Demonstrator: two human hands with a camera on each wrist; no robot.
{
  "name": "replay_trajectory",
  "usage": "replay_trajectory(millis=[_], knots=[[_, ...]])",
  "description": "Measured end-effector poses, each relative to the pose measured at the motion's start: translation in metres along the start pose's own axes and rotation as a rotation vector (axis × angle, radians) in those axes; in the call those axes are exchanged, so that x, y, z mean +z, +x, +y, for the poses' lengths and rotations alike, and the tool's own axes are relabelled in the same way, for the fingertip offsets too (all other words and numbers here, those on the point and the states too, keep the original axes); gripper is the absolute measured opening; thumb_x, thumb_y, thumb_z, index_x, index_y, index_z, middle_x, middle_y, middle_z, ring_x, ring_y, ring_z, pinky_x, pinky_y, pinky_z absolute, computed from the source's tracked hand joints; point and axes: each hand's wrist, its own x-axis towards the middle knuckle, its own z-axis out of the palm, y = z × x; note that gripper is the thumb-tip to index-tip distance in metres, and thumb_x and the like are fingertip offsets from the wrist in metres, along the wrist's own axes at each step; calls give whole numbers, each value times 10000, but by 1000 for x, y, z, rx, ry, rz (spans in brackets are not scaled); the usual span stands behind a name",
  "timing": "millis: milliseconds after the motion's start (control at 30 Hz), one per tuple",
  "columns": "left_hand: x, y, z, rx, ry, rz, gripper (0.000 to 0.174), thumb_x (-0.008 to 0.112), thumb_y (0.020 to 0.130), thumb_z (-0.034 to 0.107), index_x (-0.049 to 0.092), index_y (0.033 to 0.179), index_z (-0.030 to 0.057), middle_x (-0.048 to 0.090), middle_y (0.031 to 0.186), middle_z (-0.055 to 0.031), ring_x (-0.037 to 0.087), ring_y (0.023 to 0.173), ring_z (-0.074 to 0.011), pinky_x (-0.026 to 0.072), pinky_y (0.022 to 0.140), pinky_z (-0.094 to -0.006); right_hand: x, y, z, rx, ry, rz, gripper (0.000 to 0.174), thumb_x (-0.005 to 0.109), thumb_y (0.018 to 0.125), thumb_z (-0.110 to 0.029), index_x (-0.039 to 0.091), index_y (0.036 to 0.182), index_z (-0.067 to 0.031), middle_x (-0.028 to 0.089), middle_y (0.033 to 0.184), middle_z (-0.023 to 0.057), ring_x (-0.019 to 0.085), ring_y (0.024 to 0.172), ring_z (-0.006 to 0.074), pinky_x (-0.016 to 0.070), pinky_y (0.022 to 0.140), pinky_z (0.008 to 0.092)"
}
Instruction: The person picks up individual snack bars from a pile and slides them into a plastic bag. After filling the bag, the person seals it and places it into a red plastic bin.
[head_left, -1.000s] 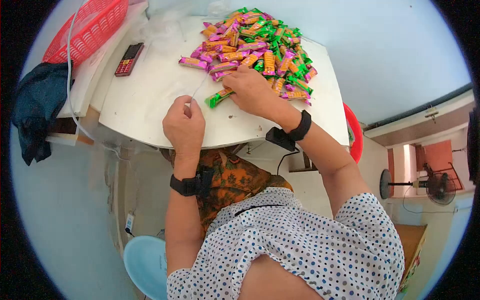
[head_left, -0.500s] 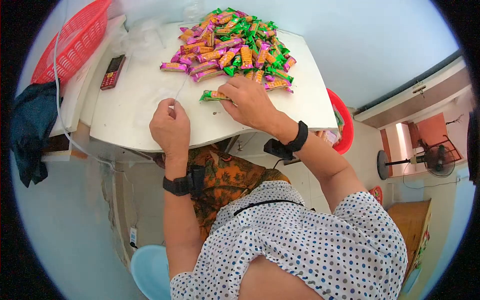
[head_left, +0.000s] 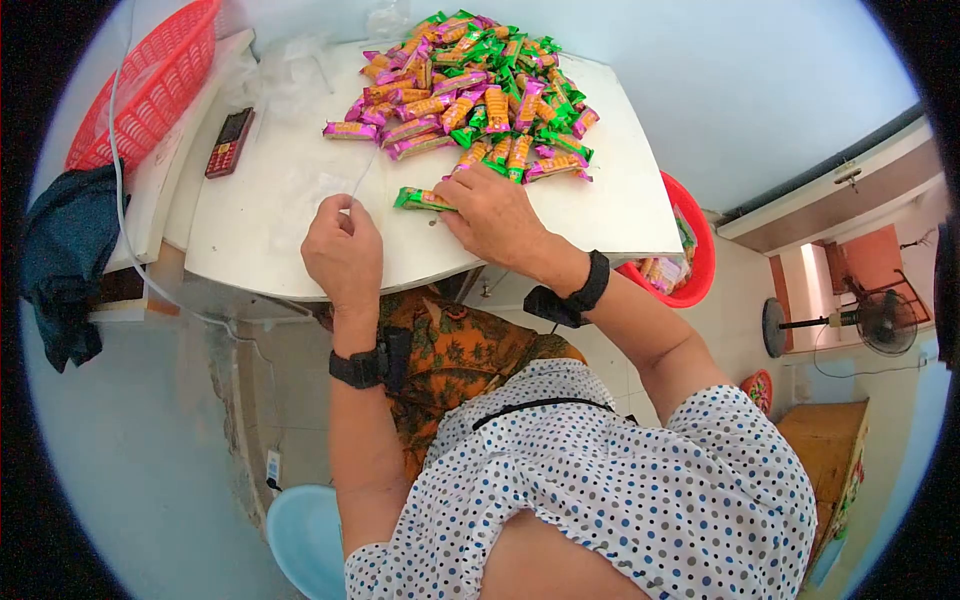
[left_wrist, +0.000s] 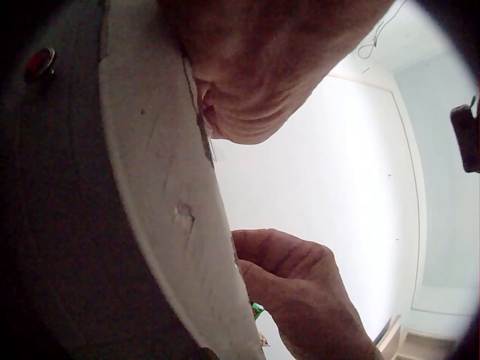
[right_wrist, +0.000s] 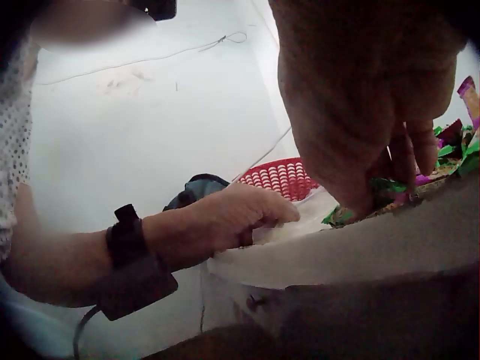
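In the head view my left hand [head_left: 342,250] is at the table's front edge, thumb and fingers pinching the edge of a clear plastic bag [head_left: 318,188] that lies flat on the white table. To its right, my right hand [head_left: 497,218] grips a small snack packet [head_left: 418,199] with a green end, which points toward the left hand. Just beyond the right fingers starts a heap of snack packets [head_left: 470,85] in purple, orange and green wrappers. In the right wrist view the right hand [right_wrist: 367,112] hangs over the table edge, its fingertips at green wrappers.
A red and black phone [head_left: 230,143] lies on the left of the table [head_left: 240,235]. Farther left are a red basket [head_left: 150,95] and a dark cloth [head_left: 70,265]. More clear bags [head_left: 298,68] lie at the back. A red basin [head_left: 708,240] stands below the right edge.
My right hand has drawn back from the heap and holds the green-ended packet, now lying more level. The left hand keeps its pinch. The head view has shifted slightly.
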Motion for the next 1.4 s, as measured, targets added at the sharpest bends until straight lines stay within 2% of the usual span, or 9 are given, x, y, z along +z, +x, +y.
replay_trajectory(millis=[200, 300, 433, 500, 633, 767, 1133, 1200, 1400], knots=[[0, -1, -1, -7, -22, -6, 73, 667, 827, 80, 683, 884, 38, 600, 584, -96, 591, 515, -233, 453, 527, -359, -5, -1, -7, 9, 16, 49, 263, 711, 758, -77, 656, 1015, -55, 635, 860, 111, 620, 876, 308, 527, 752, 394], [-2, -1, 2, -6, -43, -9, 75, 675, 824, 79, 682, 885, 36, 599, 584, -95, 589, 514, -227, 455, 528, -355, -3, -3, -6, 57, 75, 140, 268, 702, 815, -83, 659, 1077, -48, 670, 839, 93, 662, 756, 243, 533, 646, 356], [-3, -2, 1, 33, -60, 14, 81, 694, 824, 82, 687, 887, 31, 597, 582, -94, 583, 509, -214, 453, 524, -346, -17, 2, -14, 501, 712, -67, 256, 622, 937, -129, 636, 1166, -14, 687, 855, 63, 664, 635, 127, 511, 529, 264], [-2, -3, 1, 23, -137, 22, 80, 701, 848, 86, 695, 900, 25, 593, 586, -66, 546, 510, -146, 439, 513, -309, -30, 7, -21, 644, 951, -186, 263, 570, 984, -148, 621, 1191, 7, 680, 863, 48, 651, 607, 85, 500, 501, 220], [-4, -5, 0, 75, -261, 53, 92, 713, 859, 81, 703, 923, 15, 580, 582, -36, 510, 517, -83, 420, 500, -271, -20, 5, -26, 619, 1011, -173, 283, 539, 998, -160, 620, 1169, 49, 674, 818, 76, 645, 546, 108, 511, 452, 227], [-7, -6, 5, 137, -297, 67, 88, 713, 854, 68, 703, 925, 18, 571, 577, -45, 503, 501, -84, 409, 485, -267, -22, 10, -32, 594, 1007, -146, 284, 534, 1011, -183, 640, 1158, 36, 677, 793, 69, 629, 521, 98, 489, 435, 218], [-5, -7, 6, 204, -338, 57, 107, 709, 835, 57, 694, 933, 18, 664, 705, -111, 628, 567, -175, 502, 536, -302, -2, 18, -30, 531, 957, -94, 269, 572, 1010, -217, 687, 1084, 15, 661, 755, 22, 579, 501, 68, 437, 433, 213], [-8, -9, 8, 204, -347, 23, 107, 699, 817, 49, 684, 921, 25, 688, 781, -131, 673, 609, -243, 529, 556, -329, 6, 20, -35, 544, 1014, -93, 247, 580, 997, -184, 678, 1099, 18, 653, 752, 12, 575, 513, 66, 443, 454, 218], [-11, -14, 13, 165, -407, -32, 106, 690, 824, 50, 687, 928, 26, 692, 789, -129, 673, 618, -247, 529, 557, -326, 17, 23, -34, 408, 1098, -220, 242, 579, 924, -56, 641, 1143, 25, 654, 770, 14, 571, 549, 64, 459, 493, 229]])
